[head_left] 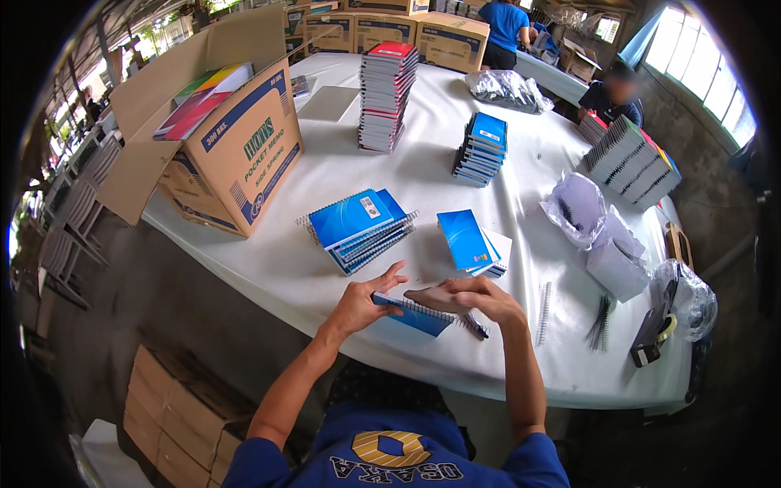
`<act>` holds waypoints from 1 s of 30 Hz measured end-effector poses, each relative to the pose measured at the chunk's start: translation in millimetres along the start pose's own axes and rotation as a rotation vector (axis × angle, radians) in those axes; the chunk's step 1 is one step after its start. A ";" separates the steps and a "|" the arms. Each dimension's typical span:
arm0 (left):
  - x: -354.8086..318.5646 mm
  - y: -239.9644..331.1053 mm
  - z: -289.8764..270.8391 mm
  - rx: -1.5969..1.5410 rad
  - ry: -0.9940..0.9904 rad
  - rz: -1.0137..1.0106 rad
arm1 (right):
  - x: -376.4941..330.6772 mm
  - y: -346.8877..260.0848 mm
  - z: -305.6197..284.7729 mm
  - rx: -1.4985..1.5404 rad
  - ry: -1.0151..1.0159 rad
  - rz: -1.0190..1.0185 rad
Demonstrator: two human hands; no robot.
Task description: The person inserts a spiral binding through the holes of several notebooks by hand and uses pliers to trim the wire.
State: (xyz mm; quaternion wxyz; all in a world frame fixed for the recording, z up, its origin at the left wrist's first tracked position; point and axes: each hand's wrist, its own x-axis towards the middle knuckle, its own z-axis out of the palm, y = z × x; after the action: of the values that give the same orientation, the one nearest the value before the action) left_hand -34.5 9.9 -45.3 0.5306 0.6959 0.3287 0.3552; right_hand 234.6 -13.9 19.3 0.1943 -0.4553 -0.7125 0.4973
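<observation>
A blue spiral notebook (419, 317) is tilted at the table's near edge, its coil running along the upper side. My left hand (364, 302) grips its left end, thumb on the cover and index finger raised. Over the coil, my right hand (472, 298) has its fingers toward the left; their brownish, blurred tips hide part of the wire. A small dark tool (475, 327) shows below that hand at the coil's right end; its kind is unclear. Just beyond are a pile of blue spiral notebooks (346, 224) and some blue covers with white pages (466, 240).
A large open carton (232, 154) holds colourful notebooks at left. Notebook stacks (389, 102) stand farther back. Loose wire coils (543, 313), white bags (614, 252) and a tape dispenser (651, 337) lie at right. A person (616, 93) sits across the table; another stands behind.
</observation>
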 end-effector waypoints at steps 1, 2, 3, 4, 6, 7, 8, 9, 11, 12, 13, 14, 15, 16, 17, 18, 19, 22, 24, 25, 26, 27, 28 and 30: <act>-2.6 -1.0 -0.5 0.032 0.011 0.005 | 0.0 -6.1 2.3 -0.003 -0.024 -0.008; -3.6 -2.1 -0.9 0.033 0.022 0.001 | 0.0 -13.5 4.7 -0.005 -0.048 -0.017; -1.8 -0.1 1.0 0.026 0.002 0.011 | -3.8 -17.0 6.3 -0.003 -0.054 -0.020; -0.6 1.3 2.2 0.019 -0.017 0.022 | 1.2 -2.8 7.4 -0.073 -0.042 0.021; -3.7 -0.4 1.8 0.047 -0.013 0.023 | -6.1 10.8 6.6 0.092 0.002 -0.091; -4.7 -2.2 1.8 0.072 -0.001 0.024 | -8.3 14.0 5.0 0.254 0.038 -0.205; -2.6 -4.2 2.9 0.069 0.006 0.025 | -6.7 17.0 4.8 0.299 0.000 -0.284; -1.0 -5.5 2.7 0.025 -0.005 0.016 | -3.1 12.9 7.7 0.306 0.000 -0.287; -4.0 -7.4 0.8 -0.013 -0.018 0.002 | 3.4 2.3 9.9 -0.094 -0.013 0.003; -5.1 -7.7 2.4 0.004 -0.015 0.007 | 1.1 -2.8 6.7 -0.063 0.014 -0.019; -5.0 -8.0 3.3 0.022 -0.011 0.012 | -0.5 -2.0 5.6 -0.070 0.012 -0.019; -2.5 -8.5 4.0 0.019 -0.006 0.017 | -3.2 0.0 6.2 0.074 -0.003 -0.113; -3.5 -9.1 3.0 -0.004 -0.008 0.026 | -2.7 -5.8 11.0 0.232 -0.022 -0.210; -5.2 -9.6 1.8 -0.026 -0.010 0.035 | -2.6 -26.5 11.2 0.077 -0.052 -0.008; -8.1 -11.2 0.4 -0.021 -0.006 0.028 | 1.4 -21.7 13.6 0.084 -0.058 -0.012; -6.0 -11.0 2.1 -0.017 -0.007 0.013 | 4.0 -18.4 11.9 0.064 -0.023 0.014; -3.9 -10.8 3.3 -0.012 -0.008 -0.001 | 4.9 -16.9 10.0 0.045 0.012 0.040; -4.1 -7.6 2.1 0.015 -0.041 -0.035 | 3.6 -25.4 16.0 0.000 0.031 0.027; -4.6 -5.0 -1.0 0.005 -0.080 -0.047 | -0.4 -21.5 16.7 -0.048 0.085 0.017; -5.0 -5.5 -3.1 -0.011 -0.105 -0.057 | -8.1 -19.0 11.8 -0.053 0.080 0.016; -4.0 -6.5 -7.3 -0.014 -0.099 -0.056 | -19.5 -17.0 4.7 0.015 0.126 -0.047; -3.9 -9.1 -11.4 -0.002 -0.161 0.006 | -33.5 -13.3 -2.1 0.087 0.170 -0.105; -4.6 -10.8 -15.3 0.014 -0.221 0.066 | -48.2 -8.7 -9.8 0.073 0.238 -0.079; -1.0 -7.0 -15.4 -0.039 -0.267 0.056 | -79.5 5.8 -30.5 0.001 0.379 -0.028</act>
State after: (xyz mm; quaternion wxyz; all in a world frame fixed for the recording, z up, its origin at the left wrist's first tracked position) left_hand -48.6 18.5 -49.4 0.5730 0.7352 0.2288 0.2806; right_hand 300.0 -64.1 41.4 0.3321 -0.5309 -0.6691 0.4003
